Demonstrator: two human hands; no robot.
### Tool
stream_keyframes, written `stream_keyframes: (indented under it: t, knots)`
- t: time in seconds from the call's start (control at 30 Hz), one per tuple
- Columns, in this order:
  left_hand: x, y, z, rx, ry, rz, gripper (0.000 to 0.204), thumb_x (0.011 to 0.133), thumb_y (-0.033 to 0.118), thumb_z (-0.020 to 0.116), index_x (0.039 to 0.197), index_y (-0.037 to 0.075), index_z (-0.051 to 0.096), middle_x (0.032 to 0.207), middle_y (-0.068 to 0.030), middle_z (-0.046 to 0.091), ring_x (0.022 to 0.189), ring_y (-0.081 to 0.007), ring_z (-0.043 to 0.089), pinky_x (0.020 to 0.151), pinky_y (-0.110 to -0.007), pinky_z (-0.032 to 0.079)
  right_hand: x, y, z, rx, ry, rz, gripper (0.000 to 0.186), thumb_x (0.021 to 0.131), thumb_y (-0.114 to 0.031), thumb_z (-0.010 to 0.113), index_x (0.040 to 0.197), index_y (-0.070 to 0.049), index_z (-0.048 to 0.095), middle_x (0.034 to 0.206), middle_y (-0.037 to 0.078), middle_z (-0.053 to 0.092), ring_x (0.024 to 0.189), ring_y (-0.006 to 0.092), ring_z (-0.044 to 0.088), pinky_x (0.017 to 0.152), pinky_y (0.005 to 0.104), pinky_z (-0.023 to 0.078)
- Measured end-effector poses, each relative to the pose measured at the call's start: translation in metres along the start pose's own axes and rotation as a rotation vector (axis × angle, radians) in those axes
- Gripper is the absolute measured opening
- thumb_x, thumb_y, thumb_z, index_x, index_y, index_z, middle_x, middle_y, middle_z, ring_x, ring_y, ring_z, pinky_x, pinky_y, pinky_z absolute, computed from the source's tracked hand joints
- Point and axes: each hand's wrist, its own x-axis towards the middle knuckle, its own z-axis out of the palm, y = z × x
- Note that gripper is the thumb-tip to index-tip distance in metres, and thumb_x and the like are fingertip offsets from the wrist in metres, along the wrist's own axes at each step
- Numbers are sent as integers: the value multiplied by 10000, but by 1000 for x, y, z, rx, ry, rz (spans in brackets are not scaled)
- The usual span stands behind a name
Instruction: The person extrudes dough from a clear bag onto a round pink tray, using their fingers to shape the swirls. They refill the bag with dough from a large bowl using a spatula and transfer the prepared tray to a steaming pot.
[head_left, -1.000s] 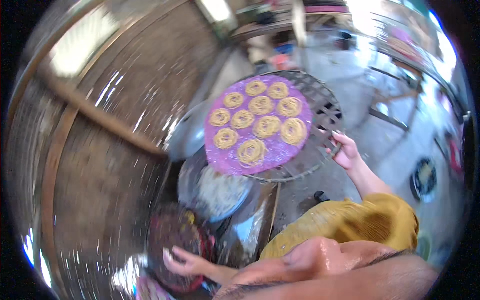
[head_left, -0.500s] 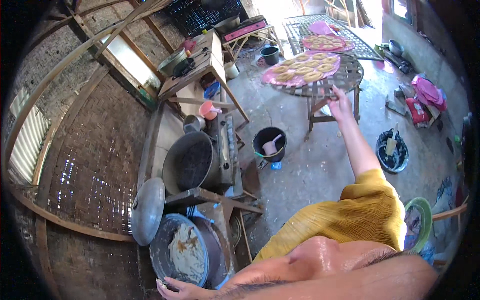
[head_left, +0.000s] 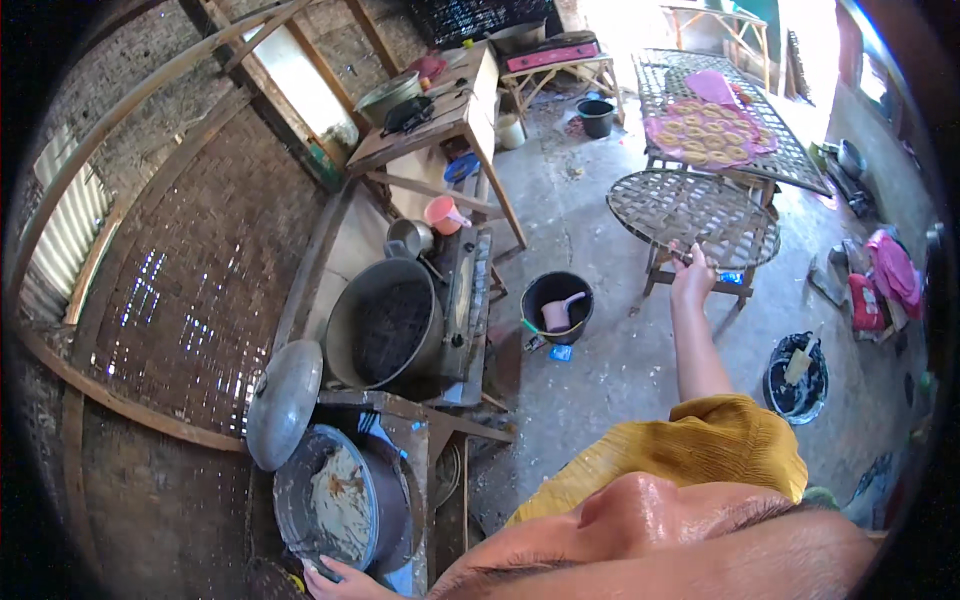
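Note:
My right hand (head_left: 694, 278) reaches forward, its fingers closed at the near edge of a round woven bamboo tray (head_left: 690, 210) resting on a wooden stand. Just beyond it, a pink sheet (head_left: 655, 133) bearing several ring-shaped pieces of dough (head_left: 715, 130) lies on a larger lattice rack (head_left: 675, 68). Down at the lower left, my left hand (head_left: 345, 582) seems to grip the near rim of a deep basin (head_left: 385, 490), partly cut off by the picture's edge. Pale dough (head_left: 340, 505) with a brownish patch lies inside the basin.
A big dark pot (head_left: 385, 325) stands left of centre, its metal lid (head_left: 285, 405) leaning beside the basin. A black bucket (head_left: 557, 310) with a dipper and a dark tub (head_left: 797, 380) sit on the floor. A wooden table (head_left: 440, 120) stands at the back left.
The sheet with dough rings that lay on the round tray is off it; such a sheet lies on the rack beyond. My left fingers have come to the basin's rim. The view has shifted.

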Motion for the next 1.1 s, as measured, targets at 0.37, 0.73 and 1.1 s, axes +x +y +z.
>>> stream_keyframes:
  t: [0.37, 0.73, 1.1]
  knots:
    - [-20, -187, -28, 524, -582, -221, 407, 681, 83, 516, 1078, 172, 507, 1116, -79, 482, 1007, -255, 466, 849, -460, 345, -64, 66, 2, 26, -618, 412, 232, 804, -85, 480, 939, 103, 492, 995, 194, 526, 946, 301, 503, 893, 403, 367]
    - [13, -244, -44, 322, -462, 220, 192, 621, 70, 597, 778, 89, 488, 772, -45, 489, 858, -222, 484, 935, -514, 227, -139, 79, 4, -196, -630, 554, 271, 804, -128, 509, 957, 95, 496, 986, 186, 522, 909, 269, 510, 815, 352, 402]
    - [140, -302, -56, 65, -37, 414, 146, 700, 47, 514, 831, 53, 451, 795, -115, 451, 821, -292, 477, 835, -382, 393, -260, 49, -13, -78, -588, 515, 318, 810, -113, 495, 995, 141, 447, 1016, 217, 498, 942, 286, 500, 872, 342, 391]
